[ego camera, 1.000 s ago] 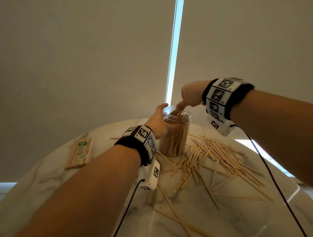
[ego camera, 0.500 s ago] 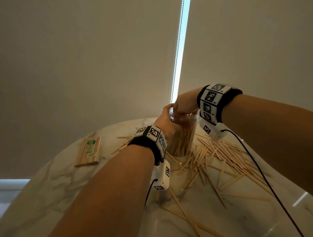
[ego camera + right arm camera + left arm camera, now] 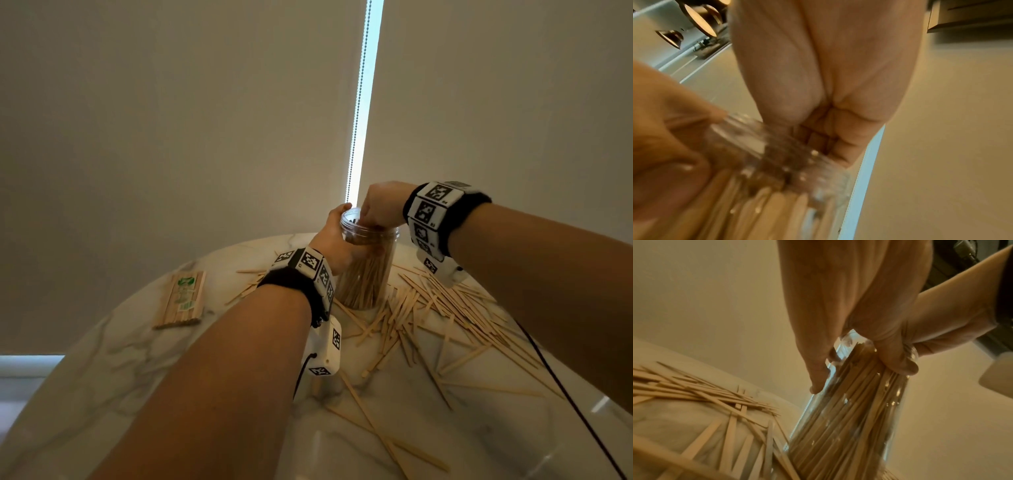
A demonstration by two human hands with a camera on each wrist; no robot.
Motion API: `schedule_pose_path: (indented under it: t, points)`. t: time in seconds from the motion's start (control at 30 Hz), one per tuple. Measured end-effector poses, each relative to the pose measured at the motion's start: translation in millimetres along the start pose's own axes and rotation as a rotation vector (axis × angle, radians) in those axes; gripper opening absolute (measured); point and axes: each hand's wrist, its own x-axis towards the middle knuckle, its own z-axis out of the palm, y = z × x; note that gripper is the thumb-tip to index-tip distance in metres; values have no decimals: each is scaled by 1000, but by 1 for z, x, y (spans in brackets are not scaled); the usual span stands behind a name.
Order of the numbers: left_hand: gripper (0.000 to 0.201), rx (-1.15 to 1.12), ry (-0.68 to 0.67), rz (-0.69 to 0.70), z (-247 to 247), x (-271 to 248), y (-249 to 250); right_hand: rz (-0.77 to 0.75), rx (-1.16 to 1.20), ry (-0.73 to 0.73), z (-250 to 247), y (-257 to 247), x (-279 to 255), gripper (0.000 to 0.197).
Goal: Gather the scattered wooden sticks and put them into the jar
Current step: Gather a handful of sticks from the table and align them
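1. Since a second ago, the right hand (image 3: 380,205) has been lowered from above the rim so that its fingers are now dipped inside the mouth of the jar (image 3: 368,267).
2. The jar is stood upright on the marble tabletop (image 3: 102,359), packed with sticks on end.
3. The jar is clasped by the left hand (image 3: 337,245), thumb and fingers wrapped around its upper wall, probably to steady it against the pushing from above.
4. Whether anything is pinched in the right grip cannot be told; its fingertips are hidden.
5. Many wooden sticks (image 3: 442,308) are left scattered beside the jar.
6. A wrapped bundle (image 3: 181,299) is laid well apart, to the left.
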Motion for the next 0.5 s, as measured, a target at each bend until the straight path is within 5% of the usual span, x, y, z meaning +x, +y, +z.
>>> schedule_pose_path:
  t: [0.13,0.3,0.37,0.5]
  points:
    - [104,84,27,-16,2,-6,11,-74,230,93,-11,10,-29,32]
    - [127,319,-4,-148,-4,-32,16,-81,431,266,-22,13,-102,25]
    - [114,472,18,-196,-14,-53,13,-117,396,97,-12,6,-137,26]
    - [65,784,93,-329,-35,-89,-7,-136,214,-505,30,-16,-196,56]
